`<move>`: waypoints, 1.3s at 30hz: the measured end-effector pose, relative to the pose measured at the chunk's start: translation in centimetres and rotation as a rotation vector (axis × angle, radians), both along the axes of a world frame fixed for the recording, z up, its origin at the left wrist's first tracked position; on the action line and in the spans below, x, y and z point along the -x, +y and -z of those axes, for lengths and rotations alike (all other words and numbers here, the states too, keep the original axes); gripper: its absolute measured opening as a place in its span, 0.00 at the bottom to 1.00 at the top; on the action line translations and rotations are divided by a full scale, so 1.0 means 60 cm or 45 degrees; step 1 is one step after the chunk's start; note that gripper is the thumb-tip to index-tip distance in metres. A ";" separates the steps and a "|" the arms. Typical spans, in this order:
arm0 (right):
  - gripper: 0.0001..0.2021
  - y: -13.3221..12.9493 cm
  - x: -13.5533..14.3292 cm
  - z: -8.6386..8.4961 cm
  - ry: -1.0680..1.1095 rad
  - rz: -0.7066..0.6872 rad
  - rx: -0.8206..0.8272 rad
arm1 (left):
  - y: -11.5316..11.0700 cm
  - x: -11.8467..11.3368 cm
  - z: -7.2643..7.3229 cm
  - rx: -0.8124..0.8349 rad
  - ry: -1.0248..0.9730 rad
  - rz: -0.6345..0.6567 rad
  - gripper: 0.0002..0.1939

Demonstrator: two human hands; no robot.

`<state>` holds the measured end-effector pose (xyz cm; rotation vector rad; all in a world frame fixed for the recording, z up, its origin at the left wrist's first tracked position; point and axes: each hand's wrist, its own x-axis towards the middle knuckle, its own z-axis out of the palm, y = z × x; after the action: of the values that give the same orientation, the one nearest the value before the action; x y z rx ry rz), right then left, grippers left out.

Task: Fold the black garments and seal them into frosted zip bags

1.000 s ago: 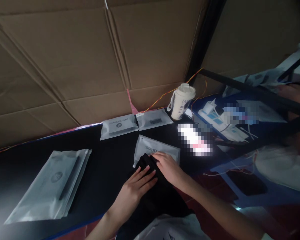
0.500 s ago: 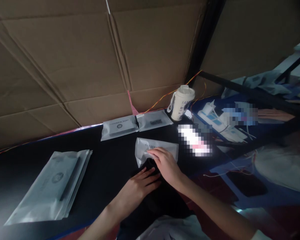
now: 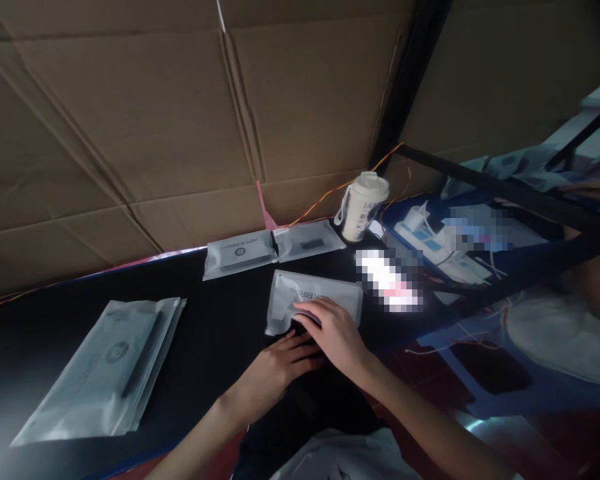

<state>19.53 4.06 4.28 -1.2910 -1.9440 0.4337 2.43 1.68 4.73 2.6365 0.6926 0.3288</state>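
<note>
A frosted plastic bag point(image 3: 283, 293) with dark lettering lies near the front edge of the black table. My right hand point(image 3: 333, 333) reaches over its near side, fingers curled and closed on the bag's edge. Below it, my left hand point(image 3: 280, 363) has its fingers stretched out and lying flat at the same edge, the tips partly under the right hand. Something black is dimly visible around the left fingertips; its shape is lost against dark clothing and table.
Two similar flat bags, one lettered point(image 3: 240, 253) and one with a dark label point(image 3: 310, 241), lie by the cardboard wall point(image 3: 180, 133). A stack of larger bags point(image 3: 100, 373) is at left. A lidded cup point(image 3: 365, 207) stands at back right, near a power strip point(image 3: 420, 233) and a black frame bar point(image 3: 480, 183).
The black item that showed at the bag's near edge is now mostly out of sight. The bag lies flatter and wider, and my left fingers have slid slightly under the right hand.
</note>
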 end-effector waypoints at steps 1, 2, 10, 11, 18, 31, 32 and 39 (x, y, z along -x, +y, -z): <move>0.07 -0.002 -0.002 0.002 -0.058 -0.016 0.021 | -0.001 -0.001 0.003 0.004 -0.008 -0.018 0.22; 0.07 -0.004 -0.004 0.004 -0.113 -0.034 0.039 | -0.002 -0.001 0.007 0.008 -0.017 -0.042 0.23; 0.13 -0.022 -0.038 0.017 -0.148 -0.217 0.032 | -0.008 -0.003 0.031 0.020 -0.057 -0.202 0.34; 0.14 -0.024 -0.043 0.019 -0.137 -0.215 0.023 | -0.008 -0.003 0.030 0.017 -0.064 -0.213 0.35; 0.17 -0.032 -0.060 0.028 -0.143 -0.129 -0.018 | -0.008 -0.001 0.036 0.004 -0.027 -0.377 0.43; 0.13 -0.070 -0.125 0.066 -0.233 -0.029 -0.138 | -0.010 -0.010 0.045 -0.062 0.051 -0.458 0.43; 0.14 -0.074 -0.124 0.069 -0.256 -0.034 -0.162 | -0.010 -0.013 0.047 -0.074 0.074 -0.486 0.44; 0.16 -0.091 -0.097 0.046 -0.296 0.092 -0.237 | -0.019 -0.045 0.059 -0.207 0.137 -0.716 0.44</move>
<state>25.35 -1.40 1.54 -1.3318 -2.0650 0.0654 5.12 0.56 1.17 2.5731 1.5017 0.4120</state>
